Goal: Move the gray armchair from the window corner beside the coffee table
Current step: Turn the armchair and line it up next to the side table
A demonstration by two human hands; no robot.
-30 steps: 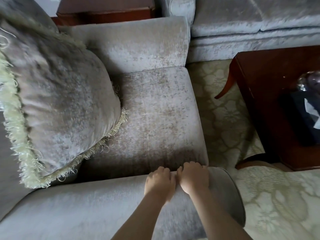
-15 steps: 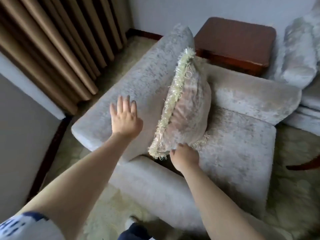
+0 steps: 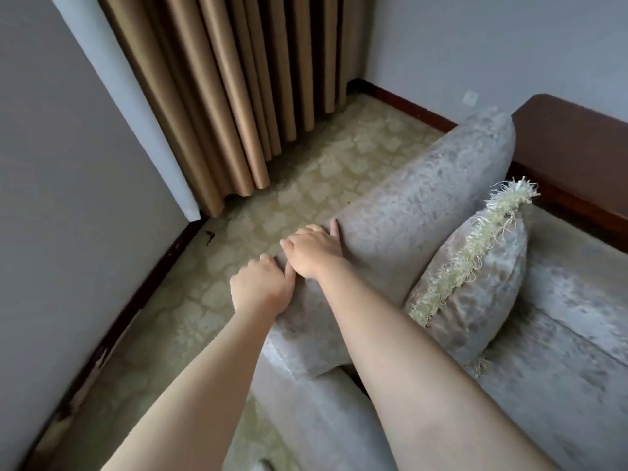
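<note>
Two bare hands on the top edge of the gray armchair (image 3: 424, 212) — side by side, thumbs touching. Left hand (image 3: 261, 287) curled over the near end of the chair back, fingers wrapped down the far side and out of sight. Right hand (image 3: 312, 249) just past it, palm flat on top, fingers bent over the same edge and pressed into the soft cloth. Both closed around the chair back, gripping it.

Armchair close to the window corner, with its back turned to the tan curtain (image 3: 231, 96). A strip of pale patterned carpet (image 3: 306, 185) between chair and curtain. Gray wall (image 3: 68, 198) on the left, with a dark baseboard (image 3: 136, 294) along the bottom.

A fringed cushion (image 3: 475, 277) standing up on the seat, leaning on the inside of the chair back, cream fringe along its upper edge. Near armrest low in the view, under the right forearm.

Behind the chair, on its right side, a dark red wooden table (image 3: 574, 137) — touching or just beside the far armrest, hard to tell which. A small pale wall plate (image 3: 471, 97) low on the far wall.

No words, labels or brand marks to read anywhere.
</note>
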